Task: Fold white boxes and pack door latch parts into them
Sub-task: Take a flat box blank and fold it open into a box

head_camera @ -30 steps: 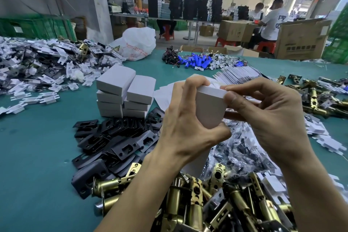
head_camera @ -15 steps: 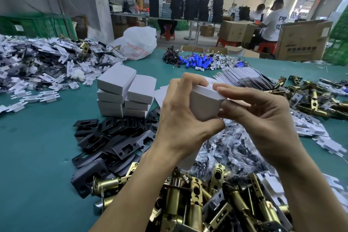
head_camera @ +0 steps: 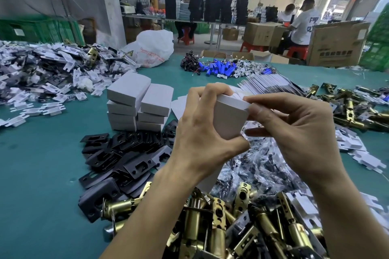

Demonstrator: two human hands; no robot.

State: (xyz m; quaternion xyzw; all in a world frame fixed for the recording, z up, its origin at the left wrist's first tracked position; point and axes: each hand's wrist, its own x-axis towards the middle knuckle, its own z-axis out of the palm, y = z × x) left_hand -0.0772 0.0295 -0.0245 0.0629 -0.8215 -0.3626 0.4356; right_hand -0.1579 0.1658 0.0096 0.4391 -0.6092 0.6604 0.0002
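Cardboard this thin creases easily, and that is the main risk. The white box [head_camera: 229, 118] stands upright in the air between both hands, above the heap of brass latches [head_camera: 210, 227] and the bagged screws [head_camera: 263, 164]. The left hand [head_camera: 202, 132] grips it from the left, with fingers curled over the top and the thumb braced under the front face. The right hand [head_camera: 294, 132] pinches the top right corner with a fingertip. If that pinch presses too hard, or the flap meets its slot at an angle, the lid could buckle or the wall could dent. The box would then sit badly on the stack of finished boxes [head_camera: 136, 107]. A loose bottom flap (hidden behind the left hand, so I cannot tell) could let parts drop back into the pile.

Compared with a second ago, the box has hardly moved from its place between the hands. The right forefinger, which lay across the top edge, has drawn back to the corner. The left fingers have closed further over the top.
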